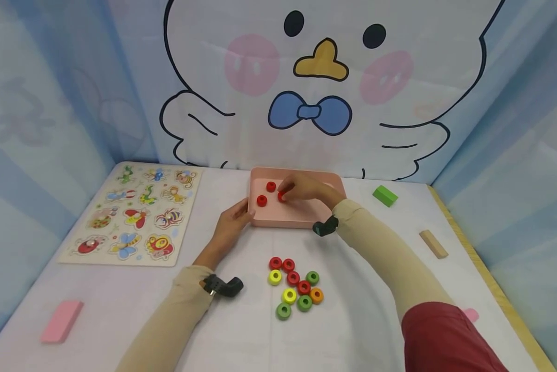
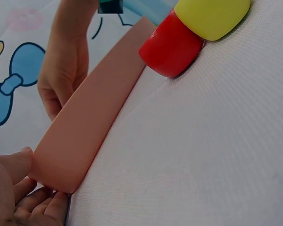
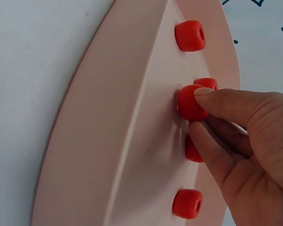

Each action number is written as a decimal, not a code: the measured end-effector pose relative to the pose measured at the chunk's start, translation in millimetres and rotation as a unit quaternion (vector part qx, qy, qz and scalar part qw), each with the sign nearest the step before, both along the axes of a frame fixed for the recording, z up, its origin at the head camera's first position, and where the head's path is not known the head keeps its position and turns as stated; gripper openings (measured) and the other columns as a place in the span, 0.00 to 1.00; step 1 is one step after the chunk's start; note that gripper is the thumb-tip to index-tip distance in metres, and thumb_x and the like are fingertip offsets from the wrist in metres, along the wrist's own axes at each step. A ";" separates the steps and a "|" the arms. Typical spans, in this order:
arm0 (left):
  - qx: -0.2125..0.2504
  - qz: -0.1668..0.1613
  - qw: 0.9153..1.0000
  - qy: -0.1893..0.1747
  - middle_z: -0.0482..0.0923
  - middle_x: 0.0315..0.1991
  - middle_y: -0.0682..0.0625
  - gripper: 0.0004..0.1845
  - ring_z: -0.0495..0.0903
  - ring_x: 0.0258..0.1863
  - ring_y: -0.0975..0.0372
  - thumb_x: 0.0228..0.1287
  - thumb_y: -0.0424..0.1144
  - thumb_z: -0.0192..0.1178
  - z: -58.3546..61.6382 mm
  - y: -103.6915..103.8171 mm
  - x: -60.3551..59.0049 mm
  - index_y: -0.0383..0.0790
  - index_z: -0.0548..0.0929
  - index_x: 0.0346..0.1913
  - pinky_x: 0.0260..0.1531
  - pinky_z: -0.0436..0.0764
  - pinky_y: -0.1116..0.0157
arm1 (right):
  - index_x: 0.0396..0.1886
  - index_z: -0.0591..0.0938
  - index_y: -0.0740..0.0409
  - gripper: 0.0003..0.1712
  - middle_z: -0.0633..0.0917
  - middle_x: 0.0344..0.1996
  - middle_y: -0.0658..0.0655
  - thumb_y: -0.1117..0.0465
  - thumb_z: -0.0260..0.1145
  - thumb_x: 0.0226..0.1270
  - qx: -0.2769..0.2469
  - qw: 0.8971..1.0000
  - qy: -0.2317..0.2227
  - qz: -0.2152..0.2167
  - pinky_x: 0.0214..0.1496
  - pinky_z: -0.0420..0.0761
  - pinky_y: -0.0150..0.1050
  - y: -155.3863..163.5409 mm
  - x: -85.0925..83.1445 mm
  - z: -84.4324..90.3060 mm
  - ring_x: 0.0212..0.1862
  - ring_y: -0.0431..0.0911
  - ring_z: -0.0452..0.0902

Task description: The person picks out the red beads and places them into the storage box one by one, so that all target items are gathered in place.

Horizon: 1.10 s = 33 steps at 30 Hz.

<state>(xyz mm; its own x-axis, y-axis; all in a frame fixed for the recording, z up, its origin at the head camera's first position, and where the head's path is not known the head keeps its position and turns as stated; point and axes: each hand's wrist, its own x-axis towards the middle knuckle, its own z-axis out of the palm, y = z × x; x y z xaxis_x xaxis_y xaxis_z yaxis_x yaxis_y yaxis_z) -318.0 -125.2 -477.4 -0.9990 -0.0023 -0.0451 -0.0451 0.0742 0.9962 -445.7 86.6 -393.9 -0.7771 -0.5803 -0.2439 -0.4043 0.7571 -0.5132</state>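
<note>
My right hand (image 1: 303,187) is over the pink tray (image 1: 283,223), pinching a red bead (image 3: 188,104) between thumb and fingertips. Other red beads (image 1: 262,201) sit inside the tray; the right wrist view shows several around the pinched one, some partly hidden by the fingers. At the tray's left front corner, my left hand (image 1: 231,223) holds the wall, with the thumb at the rim and curled fingers low against the side. In front of the tray lies a loose cluster of red, yellow (image 1: 289,296), green (image 1: 283,311) and orange beads (image 1: 316,295).
An insect picture puzzle board (image 1: 134,214) lies at the left, with a pink block (image 1: 62,321) nearer the front. At the right are a green block (image 1: 385,196) and a plain wooden block (image 1: 433,244). A printed curtain (image 1: 306,144) hangs behind the tray.
</note>
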 end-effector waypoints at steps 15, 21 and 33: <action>-0.006 0.002 1.000 0.012 0.64 0.72 0.52 0.32 0.61 0.71 0.63 0.72 0.47 0.58 0.8 1.2 0.8 0.44 0.65 0.74 0.66 0.66 0.64 | 0.52 0.86 0.54 0.15 0.80 0.51 0.54 0.59 0.68 0.67 -0.010 1.000 0.003 -0.017 0.57 0.78 0.41 3.3 -2.1 -4.0 0.55 0.50 0.70; -0.016 0.003 1.000 0.011 0.63 0.72 0.50 0.31 0.61 0.71 0.61 0.72 0.45 0.58 2.5 1.0 1.3 0.43 0.64 0.75 0.67 0.65 0.63 | 0.53 0.85 0.52 0.15 0.81 0.50 0.52 0.58 0.67 0.67 -0.026 0.999 -0.001 -0.027 0.59 0.76 0.44 12.2 1.9 -1.8 0.56 0.49 0.69; -0.008 0.000 1.000 0.012 0.63 0.73 0.48 0.32 0.61 0.71 0.61 0.72 0.44 0.58 3.2 0.0 1.7 0.41 0.63 0.75 0.67 0.65 0.63 | 0.58 0.82 0.60 0.19 0.82 0.52 0.57 0.65 0.67 0.67 -0.089 0.995 0.054 0.001 0.56 0.80 0.39 18.0 44.2 10.9 0.55 0.48 0.78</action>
<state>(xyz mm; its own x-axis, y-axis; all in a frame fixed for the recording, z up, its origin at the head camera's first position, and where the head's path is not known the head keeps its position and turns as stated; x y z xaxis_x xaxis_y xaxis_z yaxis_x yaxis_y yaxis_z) -316.4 -125.2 -474.3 -0.9998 -0.0032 -0.0211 -0.0213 0.0899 0.9957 -401.5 104.6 -383.0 -0.7923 -0.6078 -0.0532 -0.4650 0.6580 -0.5923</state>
